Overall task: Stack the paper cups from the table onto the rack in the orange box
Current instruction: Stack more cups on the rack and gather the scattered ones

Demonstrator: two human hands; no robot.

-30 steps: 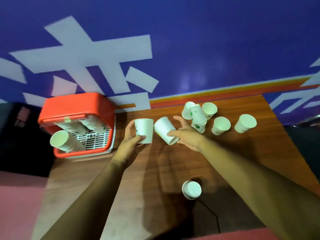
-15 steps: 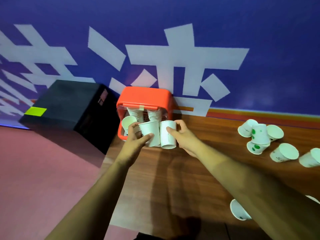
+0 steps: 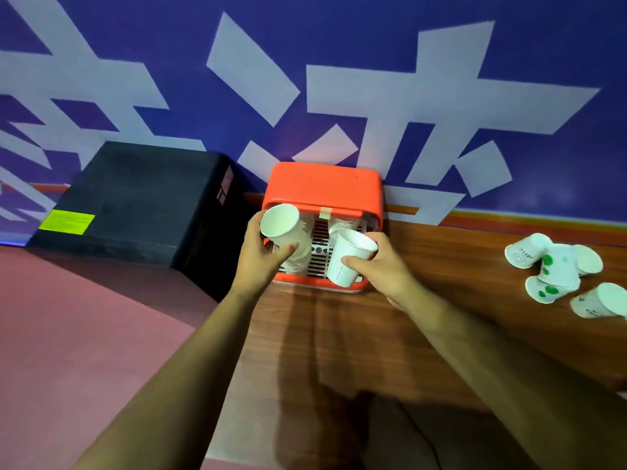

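The orange box [image 3: 322, 184] stands at the table's far left corner against the wall, its white slotted rack [image 3: 319, 252] showing inside. My left hand [image 3: 261, 256] grips a white paper cup [image 3: 283, 225] tilted over the box's left side, mouth facing me, over a stack of cups lying on the rack. My right hand [image 3: 380, 269] grips a second white cup [image 3: 347, 259] at the box's right front, also tilted. Another cup stack [image 3: 342, 225] lies deeper in the right side. Several loose cups [image 3: 556, 269], some with green marks, lie on the table at the right.
The wooden table [image 3: 390, 334] runs from the box to the right edge. A large black box [image 3: 135, 205] with a yellow label sits left of the table on the pink floor. A blue wall with white shapes rises right behind the orange box.
Both hands carried their cups from the loose pile leftward to the orange box. The cups have tipped from upright to tilted over the rack, and the view has turned left.
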